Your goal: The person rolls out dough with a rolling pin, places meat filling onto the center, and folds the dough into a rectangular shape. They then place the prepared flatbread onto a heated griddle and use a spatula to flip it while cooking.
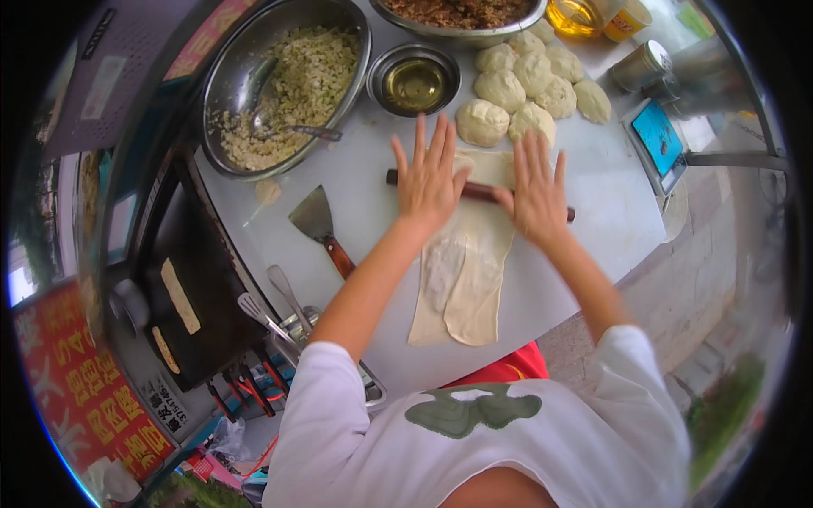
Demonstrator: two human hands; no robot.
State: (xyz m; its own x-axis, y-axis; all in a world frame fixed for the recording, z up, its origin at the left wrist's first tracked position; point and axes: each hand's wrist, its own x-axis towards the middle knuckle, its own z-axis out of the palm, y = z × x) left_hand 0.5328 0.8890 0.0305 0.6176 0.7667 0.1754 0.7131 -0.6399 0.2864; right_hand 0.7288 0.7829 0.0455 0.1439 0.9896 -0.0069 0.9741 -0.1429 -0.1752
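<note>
A dark wooden rolling pin lies across a long, thin sheet of dough on the white table. My left hand rests flat over the pin's left part, fingers spread and pointing away from me. Over its right part lies my right hand, also flat and spread, the thumb near the pin's middle. Neither hand has its fingers wrapped around the pin. The near half of the dough shows overlapping layers and a whitish, wrinkled patch. Just beyond the sheet sit several dough balls, piled close together.
Left of the dough lies a scraper. Behind stand a bowl of chopped filling, an oil bowl and a bowl of brown filling. A griddle with dough strips adjoins the table's left; a screen device is at right.
</note>
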